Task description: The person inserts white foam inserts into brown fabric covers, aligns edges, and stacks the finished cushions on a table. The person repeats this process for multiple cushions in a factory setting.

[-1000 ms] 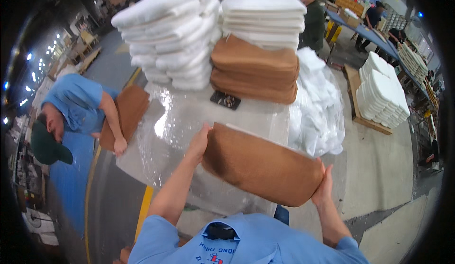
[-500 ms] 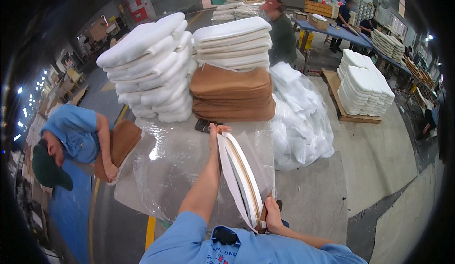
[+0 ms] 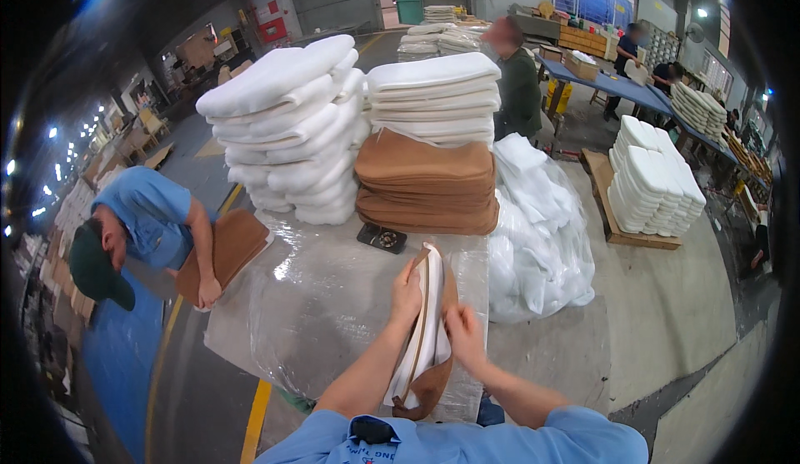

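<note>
Over the plastic-covered table I hold a cushion [image 3: 427, 291] on its edge, white padding showing along a long zip opening in its brown fabric cover [image 3: 432, 385]. My left hand [image 3: 407, 295] grips its left side, thumb up near the far end. On the opposite side my right hand [image 3: 464, 331] pinches the brown cover's edge; some fingertips are hidden behind the cloth. Just beyond lies a small black device with a round dial-like part [image 3: 382, 238], close to a stack of brown cushion covers [image 3: 427, 185].
White cushion pads [image 3: 279, 122] stand in a tall pile at the back left, more pads [image 3: 433, 97] behind the brown stack. A clear bag of white stuffing [image 3: 542, 235] sits right of the table [image 3: 283, 322]. At left a co-worker [image 3: 146, 214] handles a brown cushion [image 3: 223, 251].
My left hand has come nearer, away from the black device. My right hand has moved from the cushion's near end up its side, and more brown cover shows there.
</note>
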Demonstrator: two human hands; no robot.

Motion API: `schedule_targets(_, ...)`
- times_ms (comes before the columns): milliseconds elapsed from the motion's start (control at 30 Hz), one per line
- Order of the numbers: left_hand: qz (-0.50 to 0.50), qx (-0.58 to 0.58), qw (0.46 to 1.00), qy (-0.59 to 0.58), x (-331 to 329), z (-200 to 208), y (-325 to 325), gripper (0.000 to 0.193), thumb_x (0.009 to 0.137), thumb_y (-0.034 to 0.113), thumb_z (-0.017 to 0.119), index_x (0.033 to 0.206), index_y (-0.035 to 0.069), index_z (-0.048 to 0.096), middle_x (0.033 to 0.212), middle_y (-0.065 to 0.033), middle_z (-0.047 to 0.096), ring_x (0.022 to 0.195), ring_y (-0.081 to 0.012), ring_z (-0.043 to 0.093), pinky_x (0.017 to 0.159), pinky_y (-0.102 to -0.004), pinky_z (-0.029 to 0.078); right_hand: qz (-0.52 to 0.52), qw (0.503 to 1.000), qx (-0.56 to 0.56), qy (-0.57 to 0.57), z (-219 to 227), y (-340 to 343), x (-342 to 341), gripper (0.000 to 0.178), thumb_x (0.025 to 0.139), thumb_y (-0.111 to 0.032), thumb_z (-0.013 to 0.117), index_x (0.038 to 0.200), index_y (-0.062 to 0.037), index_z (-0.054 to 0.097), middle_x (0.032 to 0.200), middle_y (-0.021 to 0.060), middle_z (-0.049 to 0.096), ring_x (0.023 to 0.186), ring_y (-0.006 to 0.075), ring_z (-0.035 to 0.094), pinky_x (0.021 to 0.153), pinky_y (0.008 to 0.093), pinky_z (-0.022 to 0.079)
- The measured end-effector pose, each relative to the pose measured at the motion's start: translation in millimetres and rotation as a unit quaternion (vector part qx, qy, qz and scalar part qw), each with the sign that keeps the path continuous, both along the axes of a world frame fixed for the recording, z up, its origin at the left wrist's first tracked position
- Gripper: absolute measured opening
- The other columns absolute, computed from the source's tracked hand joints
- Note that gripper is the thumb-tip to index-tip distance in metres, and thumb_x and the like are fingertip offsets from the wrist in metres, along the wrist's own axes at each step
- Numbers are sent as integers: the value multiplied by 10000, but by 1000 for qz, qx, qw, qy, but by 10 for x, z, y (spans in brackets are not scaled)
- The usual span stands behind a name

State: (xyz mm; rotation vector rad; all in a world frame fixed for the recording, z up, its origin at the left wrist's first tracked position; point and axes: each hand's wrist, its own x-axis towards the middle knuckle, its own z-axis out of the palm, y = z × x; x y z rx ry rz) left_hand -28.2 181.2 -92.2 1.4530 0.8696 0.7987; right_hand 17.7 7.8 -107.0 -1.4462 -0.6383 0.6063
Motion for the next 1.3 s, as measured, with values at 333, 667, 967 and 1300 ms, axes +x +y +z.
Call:
schedule_targets(333,109,38,992,-58,386,109,-301,418,1069,188,446,1385,-27,616,1308,-234,688,1235,-360,649,1075,-419,469,180,976,-85,-87,427,1447,1423,479,889,-113,685,1357,-13,684,1368,126,657,1240,237,617,1058,327,470)
schedule_targets(667,80,-12,997,15,481,64,87,291,1013,253,629,1094,-10,724,1023,-171,739,883,-271,718,803,-397,551,248,966,-77,10,379,1332,1600,448,870,-70,712,1316,-35,723,1374,78,662,1226,207,622,1038,327,480)
schedule_targets(967,1,123,992,22,433,193,249,238,1027,234,661,1015,7,733,858,-104,721,788,-202,704,723,-353,543,302,940,38,-152,272,1498,1766,175,938,-109,758,1075,-3,777,1193,87,728,1111,201,667,963,339,521)
schedule_targets(1300,-283,-139,944,-93,1089,637,1295,753,1090,670,350,1298,18,663,1102,-132,715,1044,-226,699,967,-364,530,188,974,125,-29,22,1519,1237,126,983,-99,709,988,20,748,1091,84,741,1030,179,670,945,327,511)
